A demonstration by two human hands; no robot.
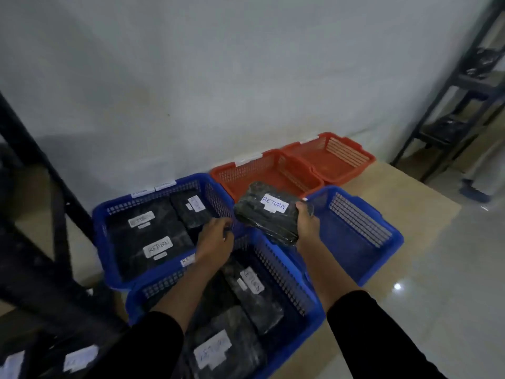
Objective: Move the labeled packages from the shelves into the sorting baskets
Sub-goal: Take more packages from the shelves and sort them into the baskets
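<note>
Three baskets (153, 212) sit nearest, two of them holding packages (149, 236); behind them, against the wall (191, 77), two more baskets (297, 165) stand side by side, shelving (464, 86) at far right

A pale wall (191, 77) fills the upper part of the view, scuffed with faint marks low down. Below it lies a floor (448, 283) of glossy light tiles, with a bright spot of reflected light (397, 286) near its right side. A tan mat (404, 192) lies on the floor against the wall, reaching toward the right. Past the mat's right edge, a blue shoe (474, 192) stands on the tiles, with a pale trouser leg (489, 165) above it. A dark slanted beam (41, 165) crosses the left side.
</note>
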